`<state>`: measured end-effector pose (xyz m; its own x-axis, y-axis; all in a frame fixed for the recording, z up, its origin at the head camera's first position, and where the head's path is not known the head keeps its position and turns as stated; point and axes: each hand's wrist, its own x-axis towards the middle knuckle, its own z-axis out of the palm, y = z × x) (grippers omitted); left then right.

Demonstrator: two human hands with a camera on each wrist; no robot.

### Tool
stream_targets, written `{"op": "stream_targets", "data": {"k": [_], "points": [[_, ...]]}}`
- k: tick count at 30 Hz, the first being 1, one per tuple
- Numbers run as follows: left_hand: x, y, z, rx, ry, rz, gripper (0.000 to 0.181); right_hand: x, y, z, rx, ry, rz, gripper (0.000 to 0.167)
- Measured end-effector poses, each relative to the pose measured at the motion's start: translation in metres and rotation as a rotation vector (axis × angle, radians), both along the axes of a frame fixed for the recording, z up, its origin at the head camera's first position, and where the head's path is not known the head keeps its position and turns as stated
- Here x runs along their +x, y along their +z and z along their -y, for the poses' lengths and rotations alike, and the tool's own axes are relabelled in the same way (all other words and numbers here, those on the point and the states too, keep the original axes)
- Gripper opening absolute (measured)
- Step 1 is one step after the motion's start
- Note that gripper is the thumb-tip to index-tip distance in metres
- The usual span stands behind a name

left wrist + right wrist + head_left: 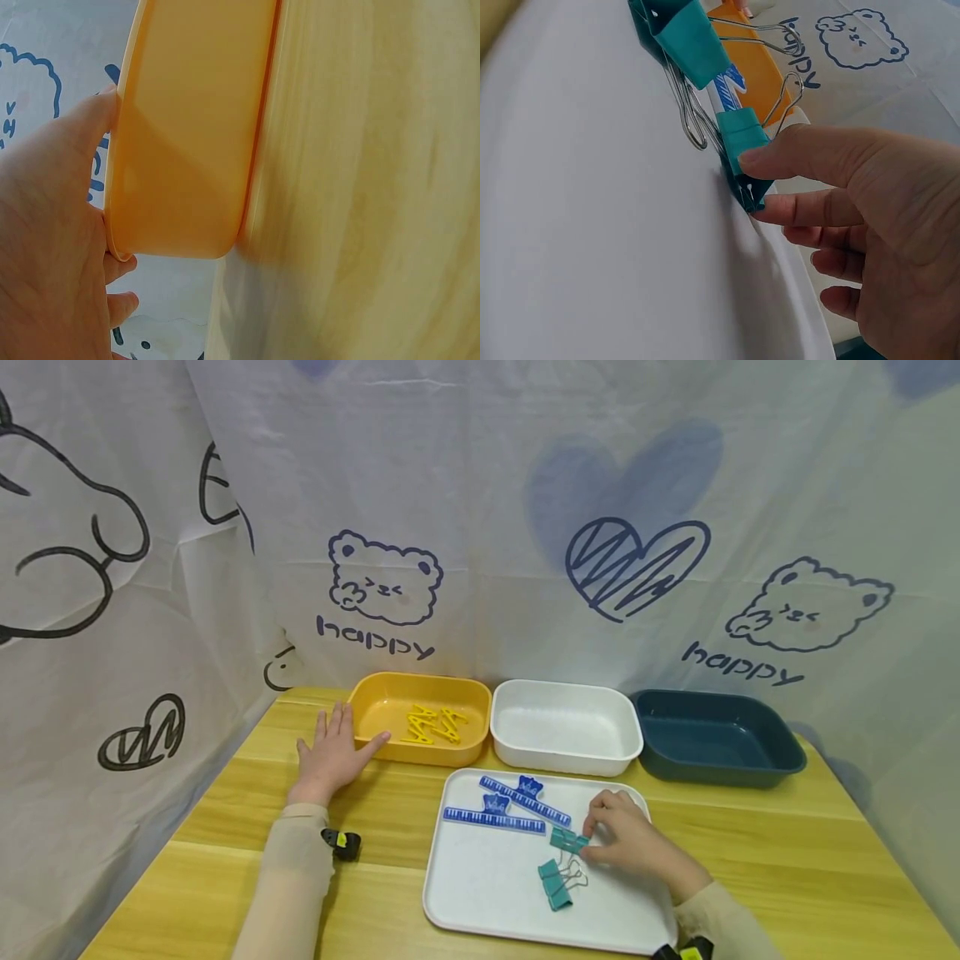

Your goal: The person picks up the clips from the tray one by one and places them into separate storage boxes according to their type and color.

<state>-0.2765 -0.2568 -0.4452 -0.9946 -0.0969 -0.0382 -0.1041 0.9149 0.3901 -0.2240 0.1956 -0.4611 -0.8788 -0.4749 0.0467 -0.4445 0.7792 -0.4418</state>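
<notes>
My right hand (633, 839) is over the right part of the white tray (480, 893). Its thumb and index finger pinch one end of a teal binder clip (744, 142), whose wire handles stick out. A second teal binder clip (555, 885) lies on the tray, nearer to me. Two blue clips with a piano-key pattern, one straight (495, 820) and one slanted (525, 797), lie farther back on the tray. My left hand (330, 760), fingers spread, touches the left end of the yellow bin (180, 150). Several small yellow clips (435, 725) lie inside that bin.
To the right of the yellow bin stand a white bin (566, 760) and a dark blue bin (720, 768), in a row along the back of the wooden table (375, 885). Behind them hangs a printed white curtain (495, 527).
</notes>
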Motion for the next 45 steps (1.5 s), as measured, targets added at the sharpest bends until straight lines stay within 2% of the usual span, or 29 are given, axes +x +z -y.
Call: {"op": "stream_targets", "data": {"k": [12,23,30,40,45], "points": [[0.000,0.001,0.000,0.005,0.004,-0.001,0.108,-0.003,0.006,-0.006,0.005,-0.056,0.023,0.020],[-0.001,0.000,0.000,0.003,-0.003,-0.001,0.108,-0.004,0.009,-0.014,0.009,-0.048,0.016,0.021],[0.000,0.001,0.001,0.012,-0.003,0.001,0.108,-0.006,0.011,-0.019,0.021,-0.080,0.044,0.020],[-0.001,-0.002,0.001,0.008,-0.002,-0.005,0.109,-0.006,0.017,-0.030,0.006,-0.069,0.021,0.019],[-0.001,-0.001,0.001,0.005,0.002,-0.004,0.108,-0.008,0.018,-0.034,0.000,-0.090,0.009,0.018]]}}
